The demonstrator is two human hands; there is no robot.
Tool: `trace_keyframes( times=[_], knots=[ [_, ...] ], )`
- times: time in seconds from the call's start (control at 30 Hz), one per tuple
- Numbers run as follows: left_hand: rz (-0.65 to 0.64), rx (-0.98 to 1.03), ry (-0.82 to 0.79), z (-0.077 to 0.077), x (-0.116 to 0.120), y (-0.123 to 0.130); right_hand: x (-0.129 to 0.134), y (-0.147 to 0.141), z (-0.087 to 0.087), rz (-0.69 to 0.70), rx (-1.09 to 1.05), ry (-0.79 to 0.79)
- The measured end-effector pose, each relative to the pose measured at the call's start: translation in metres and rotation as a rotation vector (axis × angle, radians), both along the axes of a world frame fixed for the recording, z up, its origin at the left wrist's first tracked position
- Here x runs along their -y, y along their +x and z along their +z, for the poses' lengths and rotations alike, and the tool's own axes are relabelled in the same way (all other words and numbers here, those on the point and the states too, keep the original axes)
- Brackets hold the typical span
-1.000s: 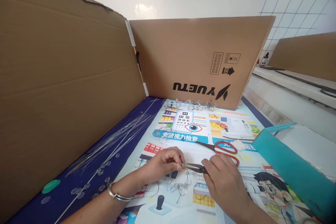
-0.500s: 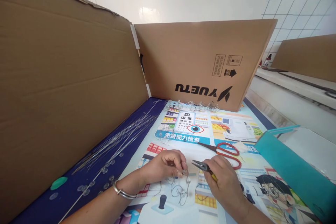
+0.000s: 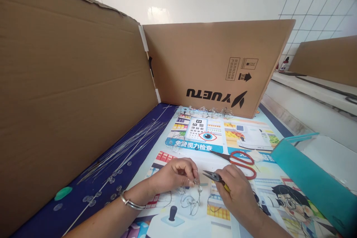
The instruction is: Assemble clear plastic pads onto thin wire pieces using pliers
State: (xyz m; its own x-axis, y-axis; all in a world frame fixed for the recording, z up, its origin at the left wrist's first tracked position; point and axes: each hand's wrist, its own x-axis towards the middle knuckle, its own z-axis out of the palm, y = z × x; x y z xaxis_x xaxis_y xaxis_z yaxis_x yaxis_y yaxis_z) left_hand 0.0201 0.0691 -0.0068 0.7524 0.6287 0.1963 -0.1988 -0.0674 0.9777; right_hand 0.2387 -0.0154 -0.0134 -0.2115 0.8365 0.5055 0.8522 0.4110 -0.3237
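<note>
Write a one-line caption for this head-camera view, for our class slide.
Head-camera view: the left hand pinches a bent wire while the right hand holds needle-nose pliers beside it.

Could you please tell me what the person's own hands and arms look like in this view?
Both forearms are bare, with no sleeves or gloves on the left hand or the right hand. A slim silver bangle circles the left wrist; the right wrist shows none.

A printed eye-test banner carries red-handled scissors and thin metal rods
</note>
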Motion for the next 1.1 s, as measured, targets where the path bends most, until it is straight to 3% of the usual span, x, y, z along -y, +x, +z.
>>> trace_keyframes(
  times=[0.23, 0.47, 0.73, 1.1],
  knots=[
    [0.020, -0.068, 0.037, -0.003, -0.002, -0.001, -0.002, 0.000, -0.002, 0.008, 0.017, -0.031],
    [0.100, -0.280, 0.322, -0.008, -0.005, -0.003, 0.000, -0.002, -0.004, -0.012, 0.099, -0.093],
    [0.110, -0.305, 0.448, -0.004, -0.005, -0.001, -0.001, -0.001, -0.007, -0.058, 0.205, -0.191],
    [0.112, -0.344, 0.431, -0.004, -0.004, -0.002, 0.001, -0.002, -0.006, -0.061, 0.395, -0.032]
  ],
)
